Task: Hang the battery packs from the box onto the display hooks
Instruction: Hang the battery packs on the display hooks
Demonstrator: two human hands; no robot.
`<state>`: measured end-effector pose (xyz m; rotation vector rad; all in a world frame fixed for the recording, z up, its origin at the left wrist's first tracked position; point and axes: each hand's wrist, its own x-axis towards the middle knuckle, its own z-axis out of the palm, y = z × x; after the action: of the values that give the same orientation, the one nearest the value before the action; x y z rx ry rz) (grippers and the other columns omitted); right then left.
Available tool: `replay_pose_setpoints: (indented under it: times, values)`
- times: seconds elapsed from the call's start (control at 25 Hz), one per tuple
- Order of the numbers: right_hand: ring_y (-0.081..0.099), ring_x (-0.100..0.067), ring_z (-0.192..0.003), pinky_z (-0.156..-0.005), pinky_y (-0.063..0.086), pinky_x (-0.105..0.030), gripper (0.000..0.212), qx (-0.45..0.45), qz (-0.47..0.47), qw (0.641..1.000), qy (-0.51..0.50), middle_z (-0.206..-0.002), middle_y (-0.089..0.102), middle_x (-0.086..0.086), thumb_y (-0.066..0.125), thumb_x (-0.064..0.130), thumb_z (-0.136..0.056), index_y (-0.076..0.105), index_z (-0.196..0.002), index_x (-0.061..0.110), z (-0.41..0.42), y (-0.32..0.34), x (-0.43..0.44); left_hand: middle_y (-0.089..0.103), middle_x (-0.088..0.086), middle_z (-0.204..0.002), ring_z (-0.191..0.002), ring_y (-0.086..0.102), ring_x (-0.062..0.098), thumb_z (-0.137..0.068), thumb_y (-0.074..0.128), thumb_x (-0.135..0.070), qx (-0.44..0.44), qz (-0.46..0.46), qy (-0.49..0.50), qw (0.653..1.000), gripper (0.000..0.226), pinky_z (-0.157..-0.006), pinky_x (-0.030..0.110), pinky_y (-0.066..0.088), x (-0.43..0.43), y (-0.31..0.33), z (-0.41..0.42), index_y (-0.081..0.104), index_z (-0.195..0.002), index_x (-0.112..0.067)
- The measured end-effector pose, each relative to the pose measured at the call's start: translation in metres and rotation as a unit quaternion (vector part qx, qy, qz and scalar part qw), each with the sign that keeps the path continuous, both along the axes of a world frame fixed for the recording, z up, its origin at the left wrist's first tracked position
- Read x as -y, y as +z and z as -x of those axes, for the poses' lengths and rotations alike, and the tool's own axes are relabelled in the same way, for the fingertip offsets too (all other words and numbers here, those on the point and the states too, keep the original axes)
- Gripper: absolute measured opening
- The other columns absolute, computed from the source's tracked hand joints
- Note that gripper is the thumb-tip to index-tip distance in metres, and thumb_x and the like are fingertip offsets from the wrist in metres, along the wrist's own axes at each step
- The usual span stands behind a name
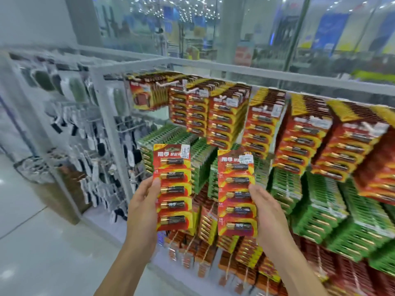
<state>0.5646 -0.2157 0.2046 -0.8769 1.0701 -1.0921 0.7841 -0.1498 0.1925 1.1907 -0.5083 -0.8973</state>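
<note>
Two red five-cell battery packs are held up in front of the display, upright, side by side, not touching. Left pack (pixel 173 186): left hand (pixel 143 208) pinches its left edge, thumb on the front, fingers hidden behind the card. Right pack (pixel 236 193): right hand (pixel 269 212) grips its right edge the same way. Price stickers (pixel 185 149) sit top right on both, print too blurred to read. Behind: red packs (pixel 224 116) hang in dense rows, green packs (pixel 316 210) below. Hooks (pixel 165 83) are mostly buried under stock. Sock rack (pixel 85 146) to the left, blurred. Lowest rows are cut off at the bottom of the view.
</note>
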Motion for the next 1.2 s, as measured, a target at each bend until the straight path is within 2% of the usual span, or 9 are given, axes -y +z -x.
replay_pose_setpoints:
  times: [0.16,0.28,0.48,0.56,0.64,0.68,0.8,1.04,1.2]
  values:
    - [0.077,-0.025,-0.093,-0.088,0.058,-0.05,0.023,0.0,-0.001,1.0,0.004,-0.103,0.08,-0.001,0.058,0.04,-0.101,0.072,-0.112,0.025,-0.053,0.005,0.042,0.079,0.013,-0.102,-0.088,0.077,0.037,-0.101,0.061,-0.036,0.002,-0.01,-0.013,1.0,0.023,-0.08,0.055,0.062,0.04,-0.001,-0.047,0.071,-0.112,-0.02]
    - [0.074,-0.024,-0.104,-0.098,0.055,-0.052,0.026,0.008,-0.011,1.0,-0.003,-0.114,0.077,0.001,0.064,0.047,-0.095,0.072,-0.112,0.029,-0.086,0.004,0.063,0.08,0.011,-0.1,-0.084,0.078,0.034,-0.099,0.063,-0.034,-0.008,-0.022,0.006,1.0,0.02,-0.083,0.055,0.061,0.064,-0.002,-0.076,0.073,-0.11,-0.02]
    - [0.061,-0.029,-0.128,-0.111,0.045,-0.058,0.097,0.062,-0.057,0.995,-0.06,-0.137,0.065,0.002,0.089,0.073,-0.046,0.065,-0.131,0.03,-0.117,0.001,0.086,0.079,0.016,-0.101,-0.083,0.077,0.039,-0.099,0.062,-0.038,-0.002,0.002,-0.023,1.0,0.025,-0.075,0.052,0.063,0.108,0.022,-0.111,0.074,-0.107,-0.018]
    - [0.063,-0.032,-0.125,-0.11,0.045,-0.06,0.076,0.064,-0.072,0.993,-0.07,-0.132,0.069,-0.001,0.088,0.07,-0.054,0.072,-0.117,0.031,-0.127,0.006,0.092,0.078,0.018,-0.101,-0.08,0.076,0.039,-0.101,0.059,-0.037,0.019,0.031,-0.044,0.998,0.026,-0.067,0.048,0.064,0.13,0.04,-0.126,0.073,-0.109,-0.016]
    - [0.07,-0.039,-0.111,-0.103,0.05,-0.062,0.036,0.043,-0.063,0.995,-0.068,-0.117,0.075,-0.012,0.073,0.047,-0.087,0.074,-0.108,0.019,-0.137,0.013,0.093,0.079,0.016,-0.1,-0.079,0.077,0.035,-0.102,0.058,-0.035,0.038,0.059,-0.058,0.996,0.024,-0.061,0.042,0.064,0.149,0.059,-0.139,0.072,-0.111,-0.018]
    - [0.072,-0.041,-0.106,-0.099,0.052,-0.062,0.028,0.04,-0.06,0.995,-0.066,-0.111,0.077,-0.015,0.065,0.037,-0.095,0.073,-0.108,0.014,-0.14,0.011,0.095,0.079,0.013,-0.1,-0.079,0.077,0.033,-0.103,0.058,-0.034,0.045,0.072,-0.063,0.994,0.022,-0.06,0.04,0.064,0.157,0.065,-0.145,0.073,-0.109,-0.02]
    - [0.071,-0.038,-0.107,-0.1,0.053,-0.058,0.026,0.045,-0.057,0.992,-0.107,-0.112,0.077,-0.011,0.066,0.039,-0.091,0.077,-0.103,0.018,-0.155,0.014,0.096,0.079,0.01,-0.102,-0.083,0.077,0.032,-0.103,0.058,-0.036,0.067,0.088,-0.095,0.989,0.021,-0.064,0.042,0.064,0.179,0.075,-0.162,0.077,-0.097,-0.029]
    - [0.064,-0.032,-0.122,-0.11,0.044,-0.057,0.057,0.064,-0.015,0.989,-0.13,-0.125,0.073,-0.001,0.086,0.065,-0.042,0.081,-0.089,0.032,-0.175,0.021,0.094,0.079,0.008,-0.101,-0.082,0.077,0.029,-0.103,0.059,-0.035,0.043,0.083,-0.118,0.989,0.019,-0.065,0.041,0.063,0.2,0.067,-0.18,0.075,-0.102,-0.025]
    - [0.07,-0.038,-0.11,-0.104,0.05,-0.061,0.04,0.08,0.032,0.99,-0.107,-0.109,0.077,-0.009,0.072,0.053,-0.063,0.08,-0.088,0.023,-0.183,0.034,0.09,0.079,0.004,-0.109,-0.102,0.075,0.032,-0.102,0.06,-0.044,0.047,0.075,-0.127,0.988,0.023,-0.088,0.053,0.06,0.227,0.058,-0.181,0.075,-0.109,-0.028]
